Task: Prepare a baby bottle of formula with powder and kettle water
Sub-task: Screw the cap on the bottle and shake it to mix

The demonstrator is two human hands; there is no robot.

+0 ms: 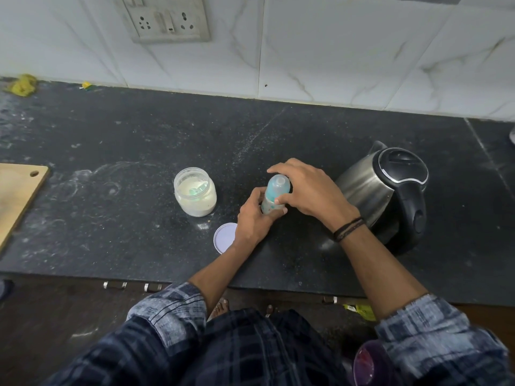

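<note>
A small baby bottle (274,192) with a teal collar and clear cap stands on the black counter (139,151). My left hand (252,221) grips its lower body. My right hand (309,189) wraps round its top, fingers curled over the cap and collar. An open clear jar (195,195) of pale powder, with a teal scoop inside, stands left of the bottle. Its white lid (223,237) lies flat in front, partly under my left wrist. A steel kettle (387,190) with black lid and handle stands right of my hands.
A wooden board (16,196) lies at the counter's left edge. A wall socket (167,19) sits on the tiled backsplash. Yellow scraps (23,84) lie at the back left. The counter's front edge runs just before my body.
</note>
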